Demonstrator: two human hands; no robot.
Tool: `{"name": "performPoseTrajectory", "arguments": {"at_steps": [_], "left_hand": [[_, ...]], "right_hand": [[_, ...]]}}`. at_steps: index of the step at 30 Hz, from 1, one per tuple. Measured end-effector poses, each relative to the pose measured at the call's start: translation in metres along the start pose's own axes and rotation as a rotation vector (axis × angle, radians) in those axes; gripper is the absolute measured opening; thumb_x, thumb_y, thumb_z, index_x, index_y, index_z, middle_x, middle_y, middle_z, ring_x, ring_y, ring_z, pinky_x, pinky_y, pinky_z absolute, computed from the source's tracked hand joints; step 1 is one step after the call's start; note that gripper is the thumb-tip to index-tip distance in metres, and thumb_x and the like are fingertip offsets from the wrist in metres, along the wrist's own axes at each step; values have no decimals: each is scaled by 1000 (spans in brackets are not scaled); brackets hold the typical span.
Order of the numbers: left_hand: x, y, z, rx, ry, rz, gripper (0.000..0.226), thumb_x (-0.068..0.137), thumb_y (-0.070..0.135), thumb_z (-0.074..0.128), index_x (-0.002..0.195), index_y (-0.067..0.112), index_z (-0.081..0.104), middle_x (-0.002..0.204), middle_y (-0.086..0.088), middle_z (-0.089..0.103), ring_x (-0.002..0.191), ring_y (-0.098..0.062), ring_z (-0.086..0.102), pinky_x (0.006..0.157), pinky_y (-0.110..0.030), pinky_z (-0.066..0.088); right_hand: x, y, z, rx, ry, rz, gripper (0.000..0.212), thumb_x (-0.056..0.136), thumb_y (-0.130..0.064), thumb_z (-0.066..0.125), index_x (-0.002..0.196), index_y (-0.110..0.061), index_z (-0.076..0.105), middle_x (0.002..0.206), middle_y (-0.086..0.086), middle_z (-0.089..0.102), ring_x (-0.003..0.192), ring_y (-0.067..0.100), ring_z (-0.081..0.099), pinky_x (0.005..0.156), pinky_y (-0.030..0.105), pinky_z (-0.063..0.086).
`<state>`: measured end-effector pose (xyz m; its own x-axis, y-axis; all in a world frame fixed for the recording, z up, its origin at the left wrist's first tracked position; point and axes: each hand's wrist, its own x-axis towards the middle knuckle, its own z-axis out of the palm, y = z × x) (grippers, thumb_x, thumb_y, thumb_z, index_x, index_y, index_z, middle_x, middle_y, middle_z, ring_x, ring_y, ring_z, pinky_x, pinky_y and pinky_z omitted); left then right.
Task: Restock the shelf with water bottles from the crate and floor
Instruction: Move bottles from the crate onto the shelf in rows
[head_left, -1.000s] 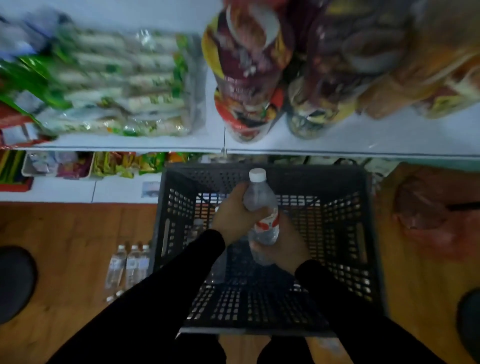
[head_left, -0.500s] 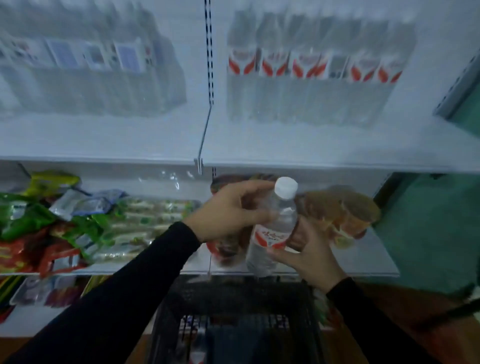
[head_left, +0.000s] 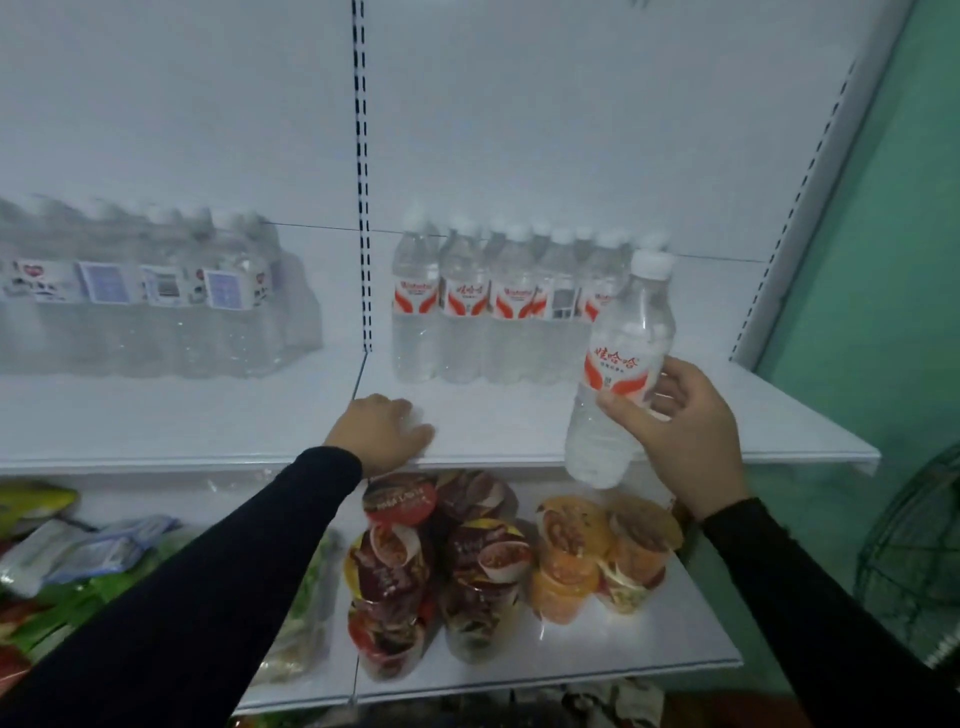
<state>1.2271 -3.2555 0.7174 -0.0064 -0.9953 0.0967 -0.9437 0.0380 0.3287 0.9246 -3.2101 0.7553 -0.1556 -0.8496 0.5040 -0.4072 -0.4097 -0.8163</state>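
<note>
My right hand (head_left: 680, 431) grips a clear water bottle (head_left: 618, 364) with a white cap and red-and-white label. The bottle is upright, held in front of the white shelf's front edge, just right of a row of several matching bottles (head_left: 493, 306) standing at the back of the shelf (head_left: 519, 415). My left hand (head_left: 382, 431) rests on the shelf's front edge near the middle upright, holding nothing. The crate is out of view.
A shrink-wrapped pack of water bottles (head_left: 156, 296) sits on the left half of the same shelf. Cup noodles (head_left: 467, 566) and snack bags (head_left: 67, 551) fill the shelf below. A green wall and a wire fan guard (head_left: 914, 561) stand at the right.
The view has risen from the crate to the upper shelf. My left hand let go of the bottle and settled on the shelf edge. My right hand carried the bottle up and to the right.
</note>
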Motion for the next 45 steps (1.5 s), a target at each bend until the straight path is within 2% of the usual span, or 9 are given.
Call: {"name": "performPoseTrajectory", "arguments": {"at_steps": [3, 8, 13, 19, 25, 31, 34, 37, 45], "left_hand": [[10, 1, 9, 118, 15, 5, 53, 94, 56, 33, 122, 18, 56, 122, -14, 55, 115, -32, 48, 98, -38, 40], [17, -4, 20, 186, 48, 39, 54, 87, 61, 20, 110, 23, 50, 109, -8, 51, 111, -27, 46, 94, -40, 39], [21, -8, 24, 172, 87, 60, 50, 82, 64, 16, 99, 28, 46, 96, -1, 45, 102, -22, 45, 90, -38, 40], [22, -10, 26, 187, 90, 78, 52, 82, 62, 15, 104, 26, 46, 99, -1, 47, 104, -22, 45, 88, -36, 40], [23, -10, 28, 203, 115, 96, 61, 79, 63, 9, 108, 26, 48, 100, 0, 47, 105, -21, 45, 89, -34, 40], [26, -16, 32, 204, 125, 101, 62, 77, 62, 4, 111, 29, 44, 102, 0, 47, 105, -23, 43, 91, -35, 40], [27, -16, 32, 217, 136, 112, 70, 76, 65, 2, 117, 29, 46, 111, 0, 50, 111, -21, 43, 95, -35, 39], [25, -12, 31, 206, 143, 111, 73, 76, 68, 3, 119, 29, 48, 121, -1, 52, 118, -21, 43, 97, -35, 38], [24, -11, 30, 179, 169, 103, 69, 77, 71, 6, 113, 31, 49, 116, 4, 53, 115, -18, 45, 97, -34, 38]], "right_hand": [[29, 15, -9, -65, 96, -11, 49, 76, -39, 83, 115, -29, 55, 101, -20, 63, 96, 3, 61, 87, 24, 48], [69, 55, -18, -156, 224, 35, 53, 78, -45, 80, 118, -18, 57, 104, -4, 66, 97, 18, 61, 88, 34, 51], [94, 72, -18, -197, 260, 94, 54, 81, -48, 76, 118, -16, 54, 111, -1, 63, 102, 20, 59, 84, 28, 43], [91, 75, -14, -187, 226, 85, 63, 81, -47, 76, 128, -16, 48, 120, 2, 61, 109, 21, 56, 88, 28, 44], [75, 87, -20, -165, 70, 108, 49, 92, -30, 68, 134, -21, 44, 121, -6, 53, 108, 14, 49, 92, 29, 42], [85, 97, -26, -172, 136, 116, 54, 93, -28, 67, 140, -17, 42, 118, -9, 50, 106, 11, 48, 89, 26, 39], [105, 113, -27, -187, 182, 120, 52, 92, -31, 67, 137, -18, 44, 130, -1, 58, 112, 20, 57, 96, 33, 47], [130, 129, -26, -213, 204, 131, 52, 92, -32, 67, 136, -16, 45, 130, 7, 61, 116, 28, 59, 99, 40, 48], [176, 156, -9, -208, 206, 164, 54, 92, -36, 66, 137, -17, 43, 133, 10, 59, 120, 33, 56, 103, 50, 47]]}}
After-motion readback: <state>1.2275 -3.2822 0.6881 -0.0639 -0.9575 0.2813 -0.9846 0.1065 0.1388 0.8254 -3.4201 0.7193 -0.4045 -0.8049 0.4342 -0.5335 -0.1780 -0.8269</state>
